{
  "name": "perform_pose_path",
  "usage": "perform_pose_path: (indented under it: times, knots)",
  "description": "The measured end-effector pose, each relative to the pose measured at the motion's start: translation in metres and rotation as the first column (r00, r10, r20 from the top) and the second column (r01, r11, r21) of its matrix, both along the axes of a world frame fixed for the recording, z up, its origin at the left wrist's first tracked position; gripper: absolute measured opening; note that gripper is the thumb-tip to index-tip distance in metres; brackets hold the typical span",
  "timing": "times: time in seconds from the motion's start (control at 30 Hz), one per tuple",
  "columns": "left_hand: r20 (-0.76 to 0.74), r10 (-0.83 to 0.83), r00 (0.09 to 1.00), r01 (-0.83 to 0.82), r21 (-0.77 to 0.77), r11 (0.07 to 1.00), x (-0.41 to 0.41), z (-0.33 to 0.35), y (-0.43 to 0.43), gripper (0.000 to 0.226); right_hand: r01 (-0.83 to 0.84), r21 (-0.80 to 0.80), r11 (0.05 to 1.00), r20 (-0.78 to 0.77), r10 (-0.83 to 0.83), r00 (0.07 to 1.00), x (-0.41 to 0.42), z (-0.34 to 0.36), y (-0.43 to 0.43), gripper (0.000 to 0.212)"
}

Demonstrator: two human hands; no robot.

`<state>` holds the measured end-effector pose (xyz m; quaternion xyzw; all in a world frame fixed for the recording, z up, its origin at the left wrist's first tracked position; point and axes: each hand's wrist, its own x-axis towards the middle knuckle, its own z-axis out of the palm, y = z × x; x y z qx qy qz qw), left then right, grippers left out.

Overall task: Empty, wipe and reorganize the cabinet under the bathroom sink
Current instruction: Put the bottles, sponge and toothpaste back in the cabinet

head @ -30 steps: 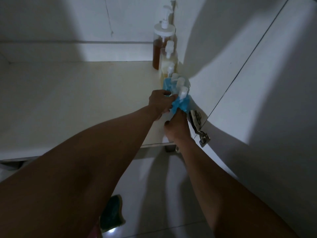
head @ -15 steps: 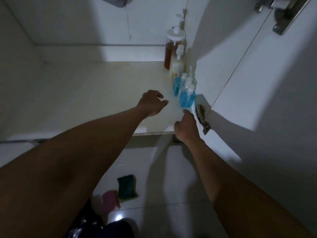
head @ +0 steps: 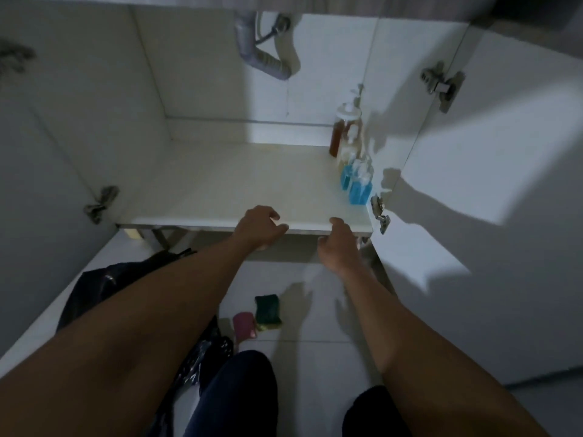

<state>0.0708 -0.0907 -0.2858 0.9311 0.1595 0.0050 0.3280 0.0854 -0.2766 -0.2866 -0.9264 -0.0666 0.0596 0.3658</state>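
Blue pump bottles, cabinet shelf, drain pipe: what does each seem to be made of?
The blue pump bottles look like clear glossy plastic: blue liquid shows through, with white pump tops. The cabinet shelf is a smooth white board, probably laminate, with a soft sheen; its core is hidden. The drain pipe is grey and ribbed, probably flexible matt plastic.

The cabinet (head: 202, 77) in front of me stands open, with a flat white shelf (head: 236, 181) inside. Along its right wall, pump bottles stand upright in a row: a tall amber bottle (head: 336, 137) at the back, a pale bottle (head: 347, 152) next, then two blue bottles (head: 359, 192) nearest the front edge.
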Motion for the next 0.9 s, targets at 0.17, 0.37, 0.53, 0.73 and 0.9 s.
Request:
perform_pose_path:
  times: [0.17, 0.37, 0.53, 0.73, 0.9]
  knots:
    - [-0.086, 0.055, 0.995, -0.06, -0.061, 0.996, -0.035, -0.04, 0.011, 0.034, -0.1, -0.013, 0.995, -0.085, 0.098, 0.992, -0.026, -0.031, 0.02, 0.054]
    - [-0.296, 0.127, 0.947, -0.144, -0.037, 0.989, -0.06, -0.125, 0.031, 0.046, -0.147, -0.061, 0.987, -0.267, 0.126, 0.956, -0.039, -0.107, 0.05, 0.049]
    - [-0.463, 0.193, 0.865, -0.245, -0.054, 0.968, -0.064, -0.196, 0.034, 0.049, -0.152, -0.132, 0.98, -0.436, 0.081, 0.896, -0.043, -0.173, 0.07, 0.039]
    - [-0.588, 0.19, 0.786, -0.219, 0.021, 0.975, -0.073, -0.259, 0.033, 0.024, -0.106, -0.123, 0.987, -0.518, 0.027, 0.855, -0.044, -0.231, 0.085, 0.026]
    - [-0.587, 0.234, 0.775, -0.213, 0.107, 0.971, -0.067, -0.276, 0.024, 0.033, 0.055, -0.12, 0.991, -0.536, -0.111, 0.837, -0.038, -0.266, 0.098, 0.024]
